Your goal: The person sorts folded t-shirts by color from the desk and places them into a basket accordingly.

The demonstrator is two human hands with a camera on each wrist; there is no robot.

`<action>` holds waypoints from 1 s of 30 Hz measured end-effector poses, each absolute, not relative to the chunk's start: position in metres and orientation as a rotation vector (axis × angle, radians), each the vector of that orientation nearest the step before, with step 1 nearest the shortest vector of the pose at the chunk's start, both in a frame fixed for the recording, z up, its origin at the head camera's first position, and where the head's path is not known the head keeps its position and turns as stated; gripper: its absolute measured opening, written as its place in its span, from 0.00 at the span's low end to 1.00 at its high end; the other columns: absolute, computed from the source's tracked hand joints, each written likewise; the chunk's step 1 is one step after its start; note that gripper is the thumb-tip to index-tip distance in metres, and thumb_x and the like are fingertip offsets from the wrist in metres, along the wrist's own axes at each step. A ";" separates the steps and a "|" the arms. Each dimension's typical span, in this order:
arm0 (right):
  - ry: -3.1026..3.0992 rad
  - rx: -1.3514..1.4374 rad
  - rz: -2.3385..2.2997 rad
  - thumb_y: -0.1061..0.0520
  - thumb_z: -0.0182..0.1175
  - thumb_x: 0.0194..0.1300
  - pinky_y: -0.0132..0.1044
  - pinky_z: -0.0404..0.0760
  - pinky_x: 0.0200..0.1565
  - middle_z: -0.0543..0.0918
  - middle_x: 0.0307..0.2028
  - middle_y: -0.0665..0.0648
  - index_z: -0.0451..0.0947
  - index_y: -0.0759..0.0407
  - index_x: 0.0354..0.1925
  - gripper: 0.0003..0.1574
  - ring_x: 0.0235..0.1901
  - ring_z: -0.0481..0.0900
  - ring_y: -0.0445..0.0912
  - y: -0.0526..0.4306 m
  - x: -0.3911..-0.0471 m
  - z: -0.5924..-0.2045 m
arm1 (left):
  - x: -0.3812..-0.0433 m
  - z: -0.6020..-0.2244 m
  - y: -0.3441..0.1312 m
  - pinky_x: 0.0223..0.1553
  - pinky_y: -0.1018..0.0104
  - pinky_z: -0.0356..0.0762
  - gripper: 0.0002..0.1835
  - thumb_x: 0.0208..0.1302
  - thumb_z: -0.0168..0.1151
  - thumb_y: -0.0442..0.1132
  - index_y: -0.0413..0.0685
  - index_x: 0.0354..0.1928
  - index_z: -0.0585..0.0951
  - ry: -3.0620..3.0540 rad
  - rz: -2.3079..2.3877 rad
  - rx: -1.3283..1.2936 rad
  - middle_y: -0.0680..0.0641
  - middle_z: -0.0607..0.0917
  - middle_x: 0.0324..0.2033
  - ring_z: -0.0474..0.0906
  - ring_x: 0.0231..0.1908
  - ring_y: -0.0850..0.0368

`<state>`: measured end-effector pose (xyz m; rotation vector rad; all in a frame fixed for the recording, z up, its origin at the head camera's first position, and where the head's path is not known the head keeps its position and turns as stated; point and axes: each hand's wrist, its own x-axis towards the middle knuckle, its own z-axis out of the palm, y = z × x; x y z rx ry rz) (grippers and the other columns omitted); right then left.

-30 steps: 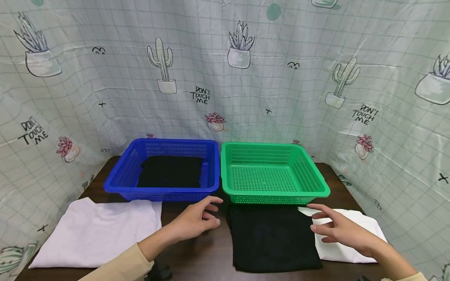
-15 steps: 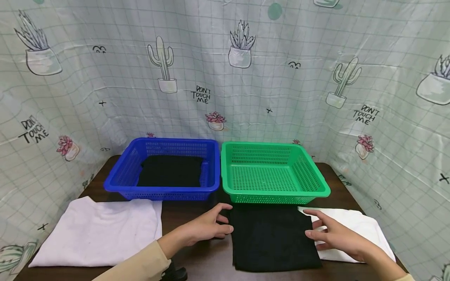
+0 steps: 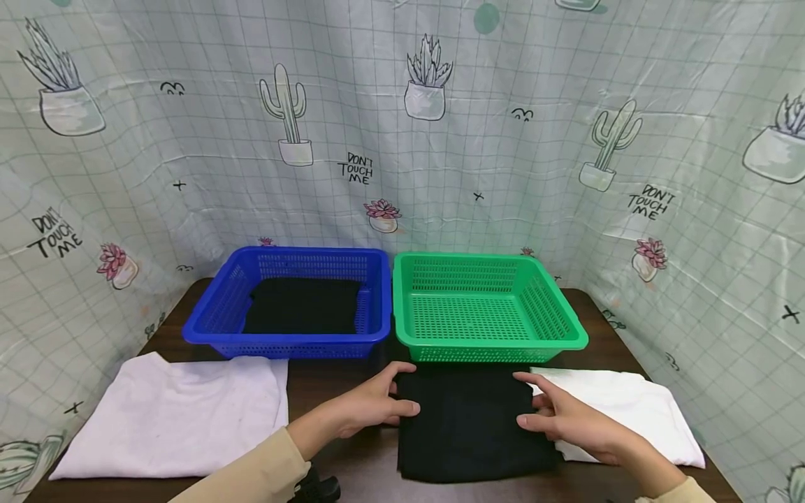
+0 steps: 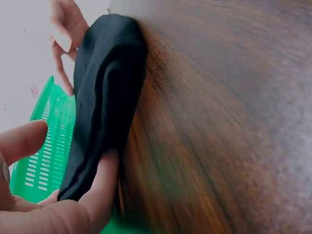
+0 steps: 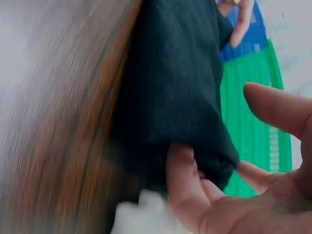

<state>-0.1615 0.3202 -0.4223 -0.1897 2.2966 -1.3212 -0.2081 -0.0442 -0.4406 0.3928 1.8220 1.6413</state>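
Note:
A folded black garment [image 3: 468, 426] lies on the table in front of the green basket. At its left side, my left hand [image 3: 371, 402] has its fingers against the edge, thumb raised over it. My right hand [image 3: 569, 419] is at the opposite edge, its thumb over the top in the head view. In the left wrist view, a finger [image 4: 103, 187] touches the layered folds and the thumb stands apart from the cloth. A right finger [image 5: 181, 170] reaches into the fold in the right wrist view, thumb likewise apart.
Behind stand a blue basket [image 3: 295, 340] with a black folded cloth [image 3: 305, 306] inside and an empty green basket [image 3: 490, 344]. A white folded garment [image 3: 182, 419] lies at left, another white garment [image 3: 629, 416] at right. A patterned curtain [image 3: 402, 175] surrounds the table.
Both hands have closed in on the black garment's sides, the right one moving left onto its edge. The garment has shifted slightly left and skewed at its right side.

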 end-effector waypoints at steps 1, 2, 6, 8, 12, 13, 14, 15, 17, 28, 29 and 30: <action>2.303 -0.197 -1.320 0.48 0.61 0.69 0.42 0.76 0.47 0.68 0.57 0.66 0.46 0.46 0.76 0.48 0.52 0.72 0.56 0.316 -0.162 -0.423 | -0.208 -0.441 -0.045 0.53 0.48 0.77 0.40 0.63 0.67 0.37 0.53 0.72 0.58 1.824 1.642 0.390 0.30 0.59 0.62 0.78 0.49 0.47; 2.300 -0.204 -1.327 0.48 0.62 0.68 0.42 0.75 0.50 0.66 0.60 0.66 0.47 0.46 0.76 0.48 0.57 0.68 0.57 0.313 -0.163 -0.425 | -0.208 -0.441 -0.046 0.53 0.48 0.77 0.40 0.63 0.68 0.37 0.54 0.72 0.58 1.825 1.642 0.388 0.30 0.58 0.62 0.78 0.49 0.46; 2.249 -0.210 -1.415 0.49 0.65 0.65 0.46 0.66 0.61 0.54 0.72 0.63 0.50 0.46 0.76 0.49 0.70 0.54 0.60 0.295 -0.166 -0.432 | -0.208 -0.441 -0.048 0.53 0.45 0.76 0.42 0.61 0.70 0.37 0.59 0.72 0.58 1.827 1.641 0.380 0.31 0.54 0.68 0.73 0.56 0.42; 2.221 -0.183 -1.464 0.50 0.66 0.64 0.49 0.63 0.63 0.53 0.72 0.62 0.51 0.45 0.75 0.49 0.71 0.53 0.59 0.285 -0.168 -0.437 | -0.208 -0.441 -0.048 0.53 0.39 0.73 0.43 0.59 0.71 0.36 0.62 0.72 0.58 1.838 1.641 0.378 0.31 0.52 0.70 0.66 0.63 0.38; 2.181 -0.126 -1.548 0.51 0.68 0.62 0.56 0.62 0.63 0.52 0.72 0.61 0.52 0.43 0.74 0.50 0.69 0.55 0.59 0.264 -0.170 -0.445 | -0.207 -0.442 -0.051 0.58 0.36 0.66 0.45 0.59 0.70 0.34 0.63 0.72 0.57 1.897 1.636 0.400 0.37 0.57 0.70 0.55 0.69 0.37; 2.176 -0.127 -1.560 0.51 0.68 0.62 0.54 0.65 0.61 0.53 0.72 0.60 0.52 0.43 0.74 0.51 0.68 0.58 0.58 0.260 -0.170 -0.446 | -0.206 -0.443 -0.053 0.60 0.36 0.64 0.45 0.59 0.70 0.33 0.62 0.72 0.56 1.912 1.637 0.402 0.38 0.58 0.70 0.55 0.69 0.39; 2.149 -0.131 -1.589 0.51 0.68 0.62 0.52 0.68 0.59 0.56 0.71 0.61 0.51 0.43 0.75 0.51 0.66 0.62 0.57 0.255 -0.170 -0.448 | -0.206 -0.445 -0.054 0.62 0.37 0.62 0.44 0.59 0.69 0.32 0.61 0.73 0.56 1.929 1.633 0.405 0.40 0.59 0.69 0.56 0.68 0.40; 2.131 -0.141 -1.611 0.52 0.68 0.62 0.50 0.70 0.58 0.57 0.71 0.62 0.51 0.43 0.75 0.51 0.65 0.64 0.57 0.251 -0.170 -0.449 | -0.205 -0.446 -0.056 0.63 0.39 0.61 0.44 0.60 0.69 0.31 0.60 0.73 0.56 1.939 1.634 0.406 0.41 0.62 0.67 0.59 0.67 0.41; 2.084 -0.175 -1.662 0.54 0.67 0.63 0.46 0.76 0.54 0.63 0.68 0.64 0.50 0.45 0.75 0.51 0.60 0.71 0.56 0.245 -0.169 -0.450 | -0.204 -0.448 -0.060 0.63 0.39 0.61 0.44 0.59 0.69 0.31 0.60 0.72 0.57 1.965 1.631 0.394 0.41 0.64 0.66 0.61 0.66 0.42; 2.049 -0.325 -1.687 0.55 0.67 0.63 0.45 0.74 0.57 0.61 0.70 0.57 0.55 0.41 0.73 0.47 0.66 0.64 0.54 0.218 -0.162 -0.426 | -0.193 -0.418 -0.100 0.57 0.46 0.72 0.39 0.60 0.70 0.38 0.62 0.71 0.62 1.927 1.649 0.454 0.42 0.67 0.64 0.70 0.61 0.41; 2.075 -0.323 -1.677 0.54 0.68 0.62 0.45 0.72 0.59 0.60 0.70 0.55 0.57 0.39 0.73 0.47 0.67 0.61 0.54 0.215 -0.161 -0.422 | -0.192 -0.412 -0.105 0.57 0.47 0.72 0.39 0.61 0.70 0.39 0.62 0.71 0.62 1.920 1.653 0.461 0.43 0.68 0.64 0.70 0.61 0.42; 2.106 -0.319 -1.665 0.53 0.68 0.62 0.45 0.70 0.60 0.59 0.70 0.52 0.58 0.37 0.72 0.46 0.69 0.57 0.53 0.212 -0.161 -0.417 | -0.191 -0.406 -0.110 0.57 0.48 0.72 0.39 0.61 0.70 0.41 0.63 0.71 0.62 1.926 1.653 0.464 0.44 0.68 0.64 0.70 0.61 0.43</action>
